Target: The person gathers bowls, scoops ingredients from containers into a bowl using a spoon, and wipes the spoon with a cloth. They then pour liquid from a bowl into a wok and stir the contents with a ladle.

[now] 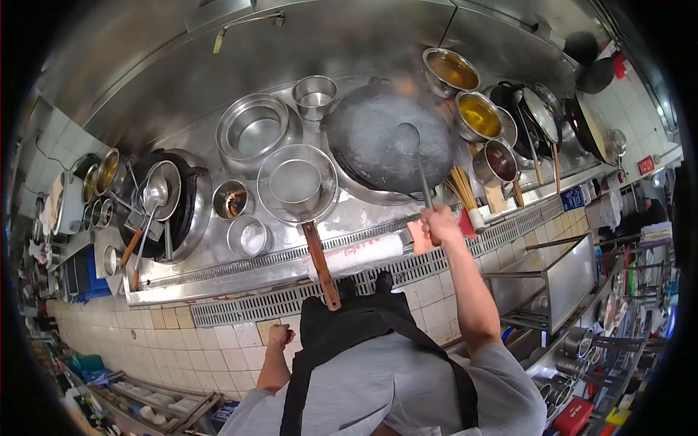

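My right hand (440, 225) is closed round the handle of a long metal ladle (422, 174). The ladle's bowl rests in a large black wok (349, 156), in steaming, cloudy liquid. Beneath that hand, a folded orange-pink cloth (419, 237) lies at the stove's front edge. Down by my side, away from the stove, my left hand (281, 335) is curled into a loose fist, with nothing showing in it. Nearest to it is the wooden handle (321, 265) of a round strainer (298, 184), which sits over a metal pot left of the wok.
Bowls of yellow oil (479, 116) and amber liquid (451, 70) stand right of the wok, near a pot of dark red sauce (496, 161) and bamboo sticks (460, 187). Left are a large pot (252, 129) and another wok (193, 200) with strainer and ladle. A floor grate (247, 308) runs in front.
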